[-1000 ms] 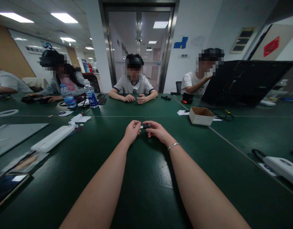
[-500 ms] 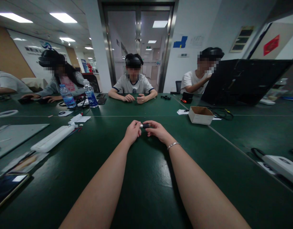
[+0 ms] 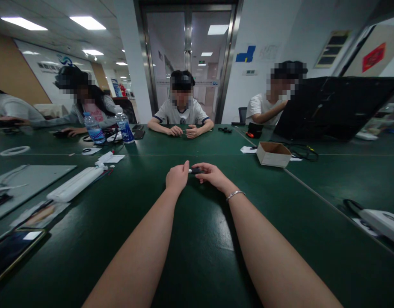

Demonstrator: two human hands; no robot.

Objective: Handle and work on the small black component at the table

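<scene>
Between my two hands, just above the green table, is a small black stick with a silver end [image 3: 194, 170], too small to tell its exact kind. My right hand [image 3: 212, 176] pinches the black part between thumb and fingers, and a silver bracelet circles that wrist. From the other side my left hand [image 3: 177, 177] is closed around the silver end, its thumb pointing up. The left fingers are curled out of sight, so the tip of the stick is hidden there.
On the green table [image 3: 197, 265], a small open cardboard box [image 3: 273, 155] stands right of my hands. To the left lie a white pouch [image 3: 76, 184] and a phone [image 3: 15, 252]. Two bottles [image 3: 124, 124] and a large black monitor [image 3: 338, 109] stand farther back. Several people sit around.
My left thumb has risen from the stick and now points upward; the left hand has turned slightly. My right hand keeps its pinch. The whole view has shifted a little.
</scene>
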